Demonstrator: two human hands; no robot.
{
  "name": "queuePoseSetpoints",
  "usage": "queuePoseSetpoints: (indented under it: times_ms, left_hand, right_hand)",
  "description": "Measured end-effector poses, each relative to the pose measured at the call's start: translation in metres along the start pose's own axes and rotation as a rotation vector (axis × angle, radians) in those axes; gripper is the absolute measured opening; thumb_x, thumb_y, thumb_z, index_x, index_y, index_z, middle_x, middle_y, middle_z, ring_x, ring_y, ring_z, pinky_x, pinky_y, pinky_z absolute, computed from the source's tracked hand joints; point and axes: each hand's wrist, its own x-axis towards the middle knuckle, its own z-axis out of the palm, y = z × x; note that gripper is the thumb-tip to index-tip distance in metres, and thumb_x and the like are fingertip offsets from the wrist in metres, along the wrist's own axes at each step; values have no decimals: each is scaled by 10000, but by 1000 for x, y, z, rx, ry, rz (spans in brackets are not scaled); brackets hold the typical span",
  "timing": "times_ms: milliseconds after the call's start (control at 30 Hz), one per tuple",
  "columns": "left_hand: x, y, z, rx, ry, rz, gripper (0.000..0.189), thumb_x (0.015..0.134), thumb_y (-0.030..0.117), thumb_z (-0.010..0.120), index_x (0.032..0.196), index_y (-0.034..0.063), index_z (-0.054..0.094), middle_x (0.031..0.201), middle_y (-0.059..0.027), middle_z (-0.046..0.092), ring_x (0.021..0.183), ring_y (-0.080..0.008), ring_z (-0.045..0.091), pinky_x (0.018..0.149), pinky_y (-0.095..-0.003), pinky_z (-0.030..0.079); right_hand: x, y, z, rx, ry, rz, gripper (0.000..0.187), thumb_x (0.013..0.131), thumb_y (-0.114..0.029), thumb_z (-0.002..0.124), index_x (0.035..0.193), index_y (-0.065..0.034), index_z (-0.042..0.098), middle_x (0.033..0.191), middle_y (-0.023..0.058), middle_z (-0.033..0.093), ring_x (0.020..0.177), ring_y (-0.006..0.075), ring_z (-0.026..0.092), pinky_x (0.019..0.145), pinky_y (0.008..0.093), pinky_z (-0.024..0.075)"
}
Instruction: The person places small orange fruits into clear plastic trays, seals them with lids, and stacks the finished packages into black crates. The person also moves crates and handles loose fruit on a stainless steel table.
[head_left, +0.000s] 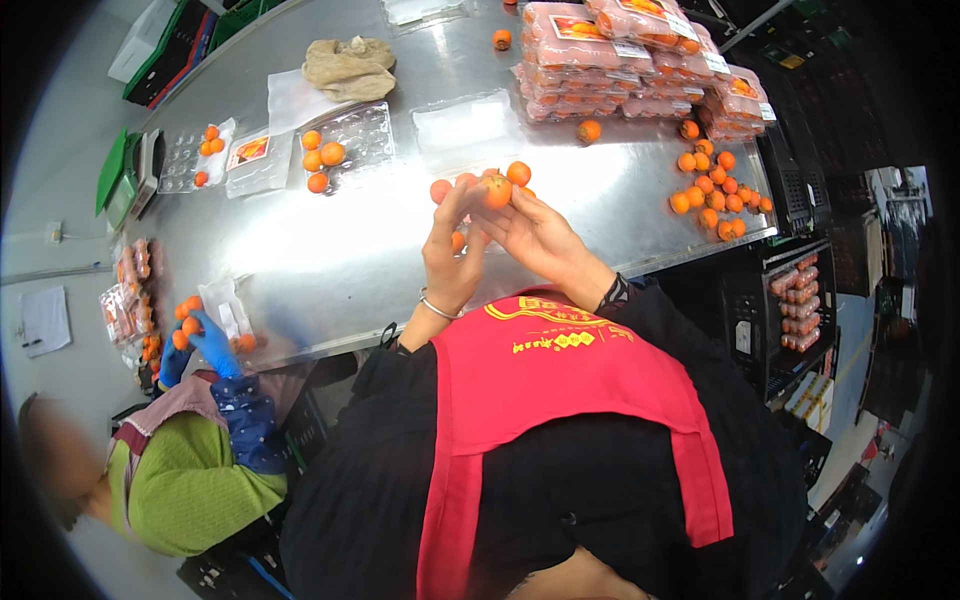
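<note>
An orange persimmon with a green calyx is raised above the steel table, between the fingertips of both hands. My left hand, a bangle at its wrist, touches it from the left. My right hand grips it from the right, palm turned up. Just beyond the fingers lie more persimmons, partly hidden by the hands. Behind them rests a clear plastic tray with a white liner.
Stacked packs of persimmons stand at the back right, with loose persimmons near the right edge. A part-filled clear tray and a brown cloth lie left. A co-worker's blue-gloved hands hold persimmons at lower left.
</note>
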Motion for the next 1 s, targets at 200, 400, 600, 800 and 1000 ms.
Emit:
queuePoseSetpoints:
  times_ms: [200, 400, 600, 800, 1000]
  left_hand:
    - [-2, -7, -20, -104, 232, -181, 374, 996, -93, 512, 1360, -18, 544, 1166, -145, 663, 992, -184, 681, 848, -320, 591]
    - [-21, -41, -49, -65, 334, -488, 313, 976, -30, 544, 1287, -24, 575, 1131, -124, 658, 943, -164, 654, 810, -310, 592]
    - [1, -134, -51, 192, 213, -495, 391, 977, 152, 659, 1320, -14, 571, 1187, -167, 661, 1000, -237, 666, 870, -357, 564]
    - [59, -217, -42, 294, 83, -591, 637, 1012, 435, 628, 1412, -46, 510, 1278, -214, 655, 1149, -296, 650, 946, -388, 529]
    - [120, -225, -49, -247, 107, -826, 562, 1045, 519, 547, 1260, 2, 598, 920, -31, 616, 886, -161, 590, 825, -318, 500]
  right_hand:
    - [-1, -15, -33, -27, 70, -74, 378, 1104, -249, 495, 1417, -36, 498, 1409, 125, 564, 1250, 257, 580, 1092, 423, 484]
    - [-13, -23, -64, -1771, 13, -495, 476, 922, -151, 722, 1362, -128, 541, 1096, 125, 596, 971, 313, 661, 792, 447, 543]
    - [-4, 0, -74, -2172, -135, -528, 399, 840, -99, 753, 1194, -72, 569, 1099, 129, 579, 966, 361, 641, 779, 468, 539]
    - [8, -5, -67, -2169, -62, -779, 269, 841, -87, 736, 1090, -50, 644, 1077, 98, 597, 933, 312, 636, 763, 425, 534]
    - [24, -12, -51, -2218, -82, -853, 284, 930, -164, 675, 1200, -76, 663, 1229, 105, 619, 1130, 309, 586, 994, 450, 439]
